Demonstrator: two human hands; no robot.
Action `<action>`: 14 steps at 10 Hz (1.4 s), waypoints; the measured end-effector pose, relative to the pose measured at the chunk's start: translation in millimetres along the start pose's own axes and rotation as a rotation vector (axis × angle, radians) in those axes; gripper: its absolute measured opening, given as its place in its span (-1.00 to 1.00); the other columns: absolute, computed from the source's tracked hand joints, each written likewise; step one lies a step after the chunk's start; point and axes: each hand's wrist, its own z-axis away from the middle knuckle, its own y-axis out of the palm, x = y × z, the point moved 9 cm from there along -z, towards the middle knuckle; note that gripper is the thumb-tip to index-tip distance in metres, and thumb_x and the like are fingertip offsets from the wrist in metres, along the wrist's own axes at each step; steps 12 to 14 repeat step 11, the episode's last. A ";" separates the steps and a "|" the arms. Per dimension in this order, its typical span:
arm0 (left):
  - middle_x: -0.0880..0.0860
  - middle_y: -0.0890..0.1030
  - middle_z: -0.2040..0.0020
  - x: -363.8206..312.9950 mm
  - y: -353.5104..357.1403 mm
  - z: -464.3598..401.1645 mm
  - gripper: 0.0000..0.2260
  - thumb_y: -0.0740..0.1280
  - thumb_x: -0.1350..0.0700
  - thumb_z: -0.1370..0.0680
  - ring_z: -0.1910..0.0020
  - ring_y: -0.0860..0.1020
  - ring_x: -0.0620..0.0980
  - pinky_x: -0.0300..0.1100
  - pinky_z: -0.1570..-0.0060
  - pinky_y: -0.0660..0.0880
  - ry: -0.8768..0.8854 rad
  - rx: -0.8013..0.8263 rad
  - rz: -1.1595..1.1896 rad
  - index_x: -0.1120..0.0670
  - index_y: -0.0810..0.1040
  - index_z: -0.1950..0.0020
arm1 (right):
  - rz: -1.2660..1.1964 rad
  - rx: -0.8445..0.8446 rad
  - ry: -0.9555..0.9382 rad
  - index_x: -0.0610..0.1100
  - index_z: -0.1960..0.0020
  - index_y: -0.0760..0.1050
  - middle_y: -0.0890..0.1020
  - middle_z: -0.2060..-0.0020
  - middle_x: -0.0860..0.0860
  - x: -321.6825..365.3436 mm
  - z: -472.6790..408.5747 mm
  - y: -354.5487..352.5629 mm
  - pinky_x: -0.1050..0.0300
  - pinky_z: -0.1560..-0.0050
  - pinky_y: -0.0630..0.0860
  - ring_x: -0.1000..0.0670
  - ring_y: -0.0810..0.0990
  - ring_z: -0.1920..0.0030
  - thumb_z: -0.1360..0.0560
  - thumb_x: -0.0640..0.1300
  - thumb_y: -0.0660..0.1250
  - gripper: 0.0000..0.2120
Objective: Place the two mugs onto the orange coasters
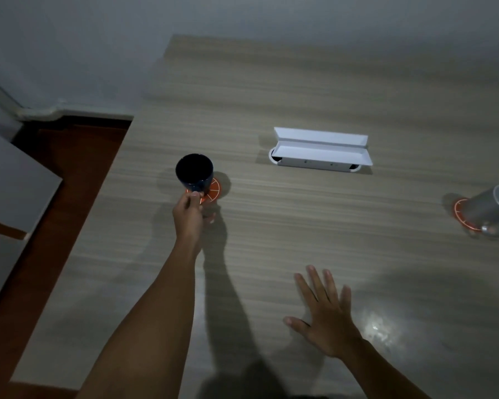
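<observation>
A dark blue mug [194,171] stands over an orange coaster [213,191] at the left of the wooden table. My left hand [188,212] is closed on the mug's handle at its near side. At the far right edge a grey mug [486,207] sits on a second orange coaster [460,210], its handle toward me. My right hand [324,309] hovers flat over the table near the front, fingers spread, holding nothing.
A white open cable box [320,149] is set in the table [271,240] behind the middle. The table's left edge drops to a red-brown floor [69,168], where a grey cabinet [9,191] stands. A grey wall runs behind the table.
</observation>
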 end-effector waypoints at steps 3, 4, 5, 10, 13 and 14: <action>-0.02 0.64 0.03 1.2 1.4 -4.9 -0.79 0.23 0.09 -0.65 -0.08 0.63 0.14 0.16 0.04 0.63 0.006 0.031 -0.007 -0.02 0.59 0.12 | 0.008 0.038 0.000 0.28 -0.53 -0.46 -0.51 -0.53 0.17 1.3 -0.1 1.9 -0.35 -0.50 -0.41 -0.08 -0.56 -0.53 -0.41 0.57 -0.04 -0.10; -0.02 0.65 0.05 -1.0 1.5 -3.5 -0.79 0.22 0.09 -0.66 -0.04 0.63 0.13 0.15 0.04 0.62 0.012 0.026 0.001 -0.02 0.57 0.13 | -0.004 0.035 -0.005 0.28 -0.53 -0.44 -0.49 -0.54 0.16 1.5 0.6 1.0 -0.35 -0.51 -0.40 -0.09 -0.54 -0.54 -0.42 0.56 -0.03 -0.10; -0.03 0.65 0.05 -4.2 3.5 -1.9 -0.79 0.22 0.10 -0.66 -0.04 0.64 0.08 0.17 0.04 0.62 0.024 0.029 -0.007 -0.01 0.57 0.13 | -0.006 0.036 -0.007 0.27 -0.54 -0.44 -0.50 -0.54 0.16 0.6 0.2 -0.3 -0.35 -0.50 -0.42 -0.09 -0.56 -0.53 -0.42 0.56 -0.03 -0.10; 0.09 0.63 -0.13 -3.4 3.6 11.0 -0.91 0.25 0.04 -0.66 -0.03 0.68 0.21 0.33 -0.04 0.59 0.002 0.060 -0.039 0.02 0.51 -0.08 | -0.048 0.033 -0.016 0.28 -0.52 -0.46 -0.53 -0.52 0.17 1.1 1.9 -0.3 -0.34 -0.49 -0.46 -0.04 -0.61 -0.50 -0.42 0.57 -0.02 -0.09; 0.13 0.58 -0.22 1.3 0.9 27.6 -0.82 0.32 0.04 -0.62 0.02 0.70 0.23 0.28 0.05 0.63 0.002 0.052 -0.043 -0.06 0.40 -0.19 | -0.042 0.013 -0.024 0.28 -0.53 -0.46 -0.52 -0.53 0.17 3.0 2.4 -2.2 -0.34 -0.48 -0.46 -0.04 -0.60 -0.51 -0.42 0.57 -0.03 -0.09; 0.13 0.58 -0.22 1.3 0.9 27.6 -0.82 0.32 0.04 -0.62 0.02 0.70 0.23 0.28 0.05 0.63 0.002 0.052 -0.043 -0.06 0.40 -0.19 | -0.042 0.013 -0.024 0.28 -0.53 -0.46 -0.52 -0.53 0.17 3.0 2.4 -2.2 -0.34 -0.48 -0.46 -0.04 -0.60 -0.51 -0.42 0.57 -0.03 -0.09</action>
